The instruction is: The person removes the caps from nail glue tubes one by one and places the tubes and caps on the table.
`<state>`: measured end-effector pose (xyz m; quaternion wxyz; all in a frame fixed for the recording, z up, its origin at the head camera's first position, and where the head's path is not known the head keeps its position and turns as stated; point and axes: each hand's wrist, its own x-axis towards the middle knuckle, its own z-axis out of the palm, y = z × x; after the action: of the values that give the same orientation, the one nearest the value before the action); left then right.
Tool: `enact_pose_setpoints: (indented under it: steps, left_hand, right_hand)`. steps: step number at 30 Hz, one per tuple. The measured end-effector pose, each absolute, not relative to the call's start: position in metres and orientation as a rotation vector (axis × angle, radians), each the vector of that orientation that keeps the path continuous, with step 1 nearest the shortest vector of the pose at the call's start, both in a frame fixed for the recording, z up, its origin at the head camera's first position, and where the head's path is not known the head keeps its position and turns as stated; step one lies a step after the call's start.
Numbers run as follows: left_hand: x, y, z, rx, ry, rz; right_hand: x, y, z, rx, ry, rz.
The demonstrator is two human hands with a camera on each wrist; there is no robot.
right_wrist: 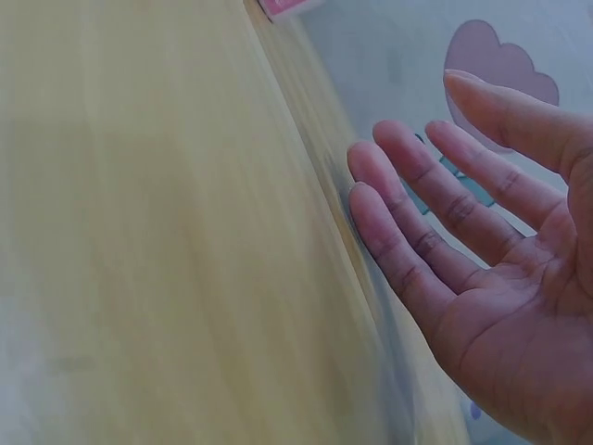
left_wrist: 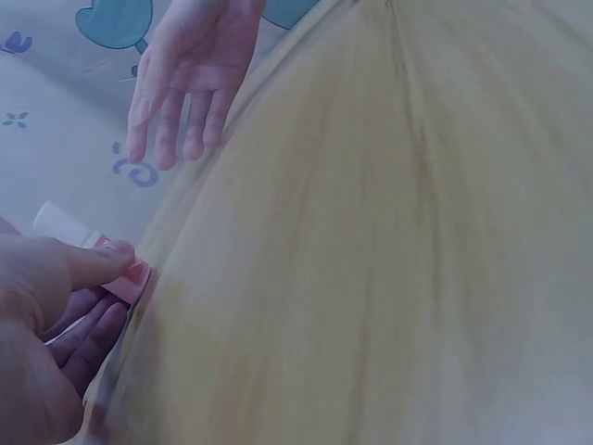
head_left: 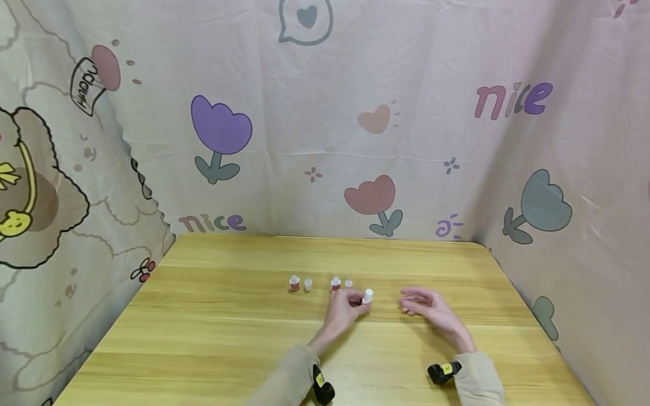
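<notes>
Two of the three small bottles stand on the wooden table (head_left: 228, 338) in the head view: a first bottle (head_left: 294, 285) beside a loose cap (head_left: 308, 285), and a second bottle (head_left: 336, 283) beside another cap (head_left: 348, 283). My left hand (head_left: 342, 311) pinches the third bottle (head_left: 367, 298), white cap upward; my right hand (head_left: 431, 310) hovers to its right, empty.

From the left wrist, I see thumb and fingers clamped on the pink label (left_wrist: 137, 273), the bottle tilted.

From the right wrist, my fingers are loosely extended, thumb well apart, nothing between them.

I judge this the uncapping of the third bottle; next, my right fingertips should grasp its cap and twist while my left grip steadies it.
</notes>
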<state>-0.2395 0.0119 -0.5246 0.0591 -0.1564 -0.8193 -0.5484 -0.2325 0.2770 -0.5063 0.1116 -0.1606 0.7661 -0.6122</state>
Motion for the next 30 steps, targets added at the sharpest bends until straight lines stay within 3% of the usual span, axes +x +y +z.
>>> enact_pose_setpoints:
  steps: [14,30]
  left_hand:
    - [-0.235,-0.037,-0.529,-0.586,-2.483,-1.757]
    - [-0.237,-0.042,-0.527,-0.623,-2.520,-1.763]
  right_hand:
    - [-0.234,0.254,-0.502,-0.563,2.270,-1.755]
    - [-0.231,0.215,-0.495,-0.496,2.386,-1.892]
